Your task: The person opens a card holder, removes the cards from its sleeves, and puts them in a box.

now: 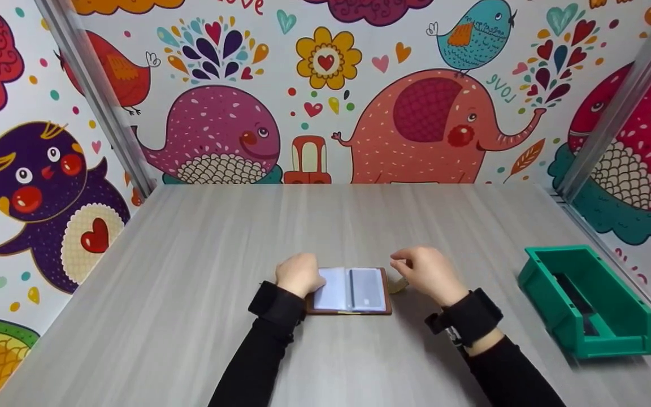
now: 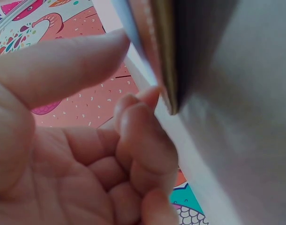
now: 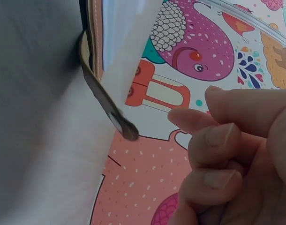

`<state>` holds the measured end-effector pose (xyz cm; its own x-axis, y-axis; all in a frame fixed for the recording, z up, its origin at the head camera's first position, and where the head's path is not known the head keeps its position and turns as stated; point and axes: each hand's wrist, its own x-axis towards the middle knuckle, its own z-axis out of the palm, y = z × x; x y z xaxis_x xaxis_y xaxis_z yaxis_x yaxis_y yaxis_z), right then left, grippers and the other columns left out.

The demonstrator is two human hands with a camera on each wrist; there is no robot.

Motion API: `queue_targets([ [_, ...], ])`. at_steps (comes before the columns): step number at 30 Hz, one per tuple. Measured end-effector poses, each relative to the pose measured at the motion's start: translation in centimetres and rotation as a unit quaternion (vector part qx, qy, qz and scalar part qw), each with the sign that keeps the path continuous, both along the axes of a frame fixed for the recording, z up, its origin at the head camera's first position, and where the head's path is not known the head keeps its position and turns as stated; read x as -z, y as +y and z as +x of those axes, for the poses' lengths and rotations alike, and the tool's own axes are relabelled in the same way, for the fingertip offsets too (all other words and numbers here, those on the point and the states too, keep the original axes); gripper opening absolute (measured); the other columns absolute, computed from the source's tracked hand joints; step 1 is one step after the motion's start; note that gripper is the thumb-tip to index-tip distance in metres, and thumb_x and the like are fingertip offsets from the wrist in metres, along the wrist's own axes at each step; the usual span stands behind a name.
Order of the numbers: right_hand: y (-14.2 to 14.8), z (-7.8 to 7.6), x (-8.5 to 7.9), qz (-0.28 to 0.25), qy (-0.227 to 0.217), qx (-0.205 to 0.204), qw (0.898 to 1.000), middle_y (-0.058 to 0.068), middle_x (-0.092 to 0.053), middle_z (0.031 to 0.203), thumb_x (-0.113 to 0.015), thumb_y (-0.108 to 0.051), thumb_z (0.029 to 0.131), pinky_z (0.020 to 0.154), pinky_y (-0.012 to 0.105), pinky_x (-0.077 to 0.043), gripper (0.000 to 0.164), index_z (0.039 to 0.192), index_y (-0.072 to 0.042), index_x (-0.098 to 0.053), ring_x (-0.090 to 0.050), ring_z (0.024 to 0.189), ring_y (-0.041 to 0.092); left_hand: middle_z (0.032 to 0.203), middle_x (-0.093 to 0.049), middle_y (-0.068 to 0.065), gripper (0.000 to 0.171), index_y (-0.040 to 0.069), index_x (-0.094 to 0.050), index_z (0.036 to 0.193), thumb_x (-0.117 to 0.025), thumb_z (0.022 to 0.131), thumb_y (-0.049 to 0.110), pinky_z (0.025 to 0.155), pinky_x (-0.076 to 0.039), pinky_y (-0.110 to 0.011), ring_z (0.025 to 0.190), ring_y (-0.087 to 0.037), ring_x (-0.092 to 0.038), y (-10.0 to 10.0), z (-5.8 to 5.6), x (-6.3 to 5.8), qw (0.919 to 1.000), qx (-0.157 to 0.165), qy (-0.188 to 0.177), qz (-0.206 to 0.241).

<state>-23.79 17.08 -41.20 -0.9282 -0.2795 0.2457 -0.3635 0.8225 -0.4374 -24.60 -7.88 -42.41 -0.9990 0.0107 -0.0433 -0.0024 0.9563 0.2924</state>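
Observation:
A small brown card holder [image 1: 387,291] lies spread on the table, its clear plastic sleeves [image 1: 367,291] facing up. My left hand [image 1: 297,274] holds its left edge. In the left wrist view, the thumb [image 2: 101,58] presses on the sleeves while a curled finger touches the cover's edge. From the right side of the card holder sticks out a narrow strap [image 3: 103,96] with a snap button near its tip. Beside that strap hovers my right hand [image 1: 430,274], fingers loosely curled, apart from it and holding nothing.
On the right of the grey wood-grain table [image 1: 190,243] stands a green bin [image 1: 551,314] with a dark object [image 1: 574,297] inside. Walls with printed cartoon animals [image 1: 421,130] and metal posts [image 1: 105,102] enclose the back and sides.

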Motion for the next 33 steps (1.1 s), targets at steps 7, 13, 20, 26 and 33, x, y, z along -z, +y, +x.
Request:
queue_targets([
  [7, -0.7, -0.3, 0.5, 0.013, -0.001, -0.005, 1.000, 0.007, -0.073, 0.098, -0.070, -0.018, 0.092, 0.066, 0.037, -0.051, 0.020, 0.107, -0.007, -0.076, -0.065, 0.077, 0.017, 0.087, -0.067, -0.007, 0.015, 0.008, -0.066, 0.081, -0.075, 0.078, 0.020, 0.077, -0.050, -0.048, 0.078, -0.026, -0.062, 0.0, 0.0, -0.1, 1.0000, 0.007, 0.003, 0.004],
  [13, -1.2, -0.7, 1.1, 0.031, -0.010, -0.007, 0.999, 0.006, -0.073, 0.095, -0.071, -0.019, 0.090, 0.066, 0.039, -0.051, 0.021, 0.107, -0.008, -0.077, -0.065, 0.076, 0.019, 0.088, -0.067, -0.007, 0.017, 0.008, -0.066, 0.083, -0.076, 0.078, 0.020, 0.078, -0.049, -0.048, 0.081, -0.026, -0.063, 0.0, 0.0, -0.1, 1.0000, 0.007, 0.001, 0.005],
  [20, -1.8, -1.1, 1.7, 0.053, -0.021, -0.008, 0.998, 0.007, -0.074, 0.099, -0.073, -0.019, 0.089, 0.071, 0.042, -0.052, 0.019, 0.105, -0.010, -0.078, -0.068, 0.084, 0.024, 0.086, -0.067, -0.006, 0.017, 0.007, -0.066, 0.081, -0.076, 0.078, 0.021, 0.075, -0.050, -0.047, 0.078, -0.026, -0.063, -0.1, 0.0, -0.1, 1.0000, 0.007, 0.005, 0.004],
  [26, -2.3, -1.3, 2.1, 0.070, -0.020, -0.013, 0.997, 0.006, -0.074, 0.099, -0.073, -0.017, 0.089, 0.071, 0.044, -0.053, 0.017, 0.104, -0.013, -0.079, -0.069, 0.086, 0.026, 0.085, -0.068, -0.007, 0.016, 0.007, -0.067, 0.081, -0.076, 0.078, 0.020, 0.073, -0.051, -0.047, 0.076, -0.026, -0.063, 0.0, 0.1, 0.0, 0.9999, 0.008, 0.014, 0.001],
  [33, -2.5, -1.4, 2.5, 0.094, 0.006, -0.024, 0.995, 0.008, -0.074, 0.098, -0.073, -0.013, 0.087, 0.073, 0.049, -0.052, 0.017, 0.103, -0.013, -0.079, -0.069, 0.090, 0.033, 0.087, -0.068, -0.008, 0.017, 0.007, -0.066, 0.078, -0.076, 0.078, 0.020, 0.075, -0.050, -0.048, 0.079, -0.027, -0.063, -0.1, 0.0, 0.0, 0.9999, 0.005, 0.008, 0.003],
])
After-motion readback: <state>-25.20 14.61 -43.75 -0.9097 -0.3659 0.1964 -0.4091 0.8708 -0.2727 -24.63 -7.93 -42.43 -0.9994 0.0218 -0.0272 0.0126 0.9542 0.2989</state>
